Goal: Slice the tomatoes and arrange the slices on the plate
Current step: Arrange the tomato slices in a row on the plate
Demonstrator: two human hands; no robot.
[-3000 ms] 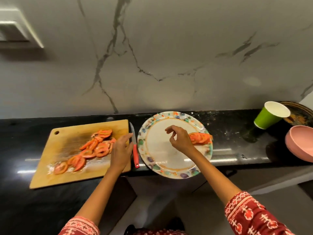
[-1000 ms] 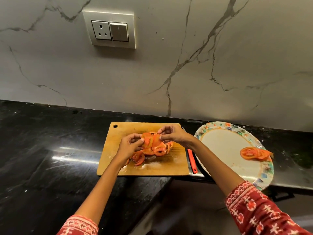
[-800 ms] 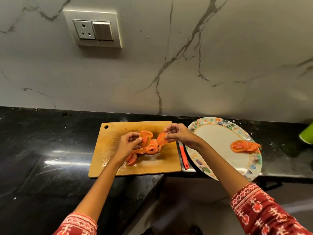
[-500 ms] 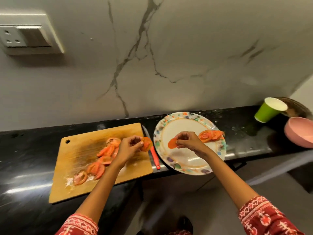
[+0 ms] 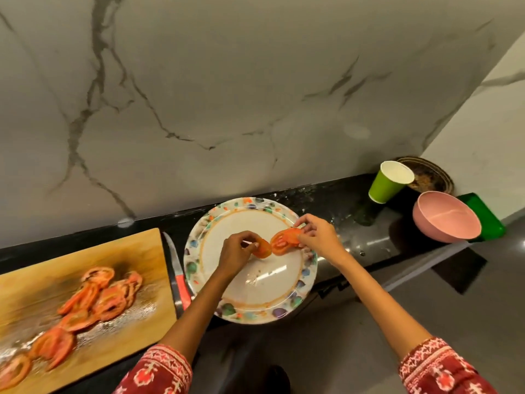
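Placing slices is the step we judge to be in hand: both of our hands are over the plate (image 5: 308, 275) at the centre of the frame. Our left hand (image 5: 235, 253) is pinched shut on a tomato slice (image 5: 262, 248), holding it by its left rim just above the plate's bare middle. Our right hand (image 5: 318, 236) has its fingertips closed on the right edge of the placed slices (image 5: 282, 240), which lie overlapped toward the plate's upper right; whether it lifts or only steadies them we cannot tell. Most of the cut tomato (image 5: 93, 300) waits on the cutting board (image 5: 136, 251) at the lower left, blurred, with the knife (image 5: 177, 275) lying between board and plate on the dark surface (image 5: 349, 240).

These slices look thin, wet and limp, so we expect them to be light but slippery and easy to tear. Taking each by the firmer skin rim, with a gentle pinch, seems safest; the seedy centre would likely give way.
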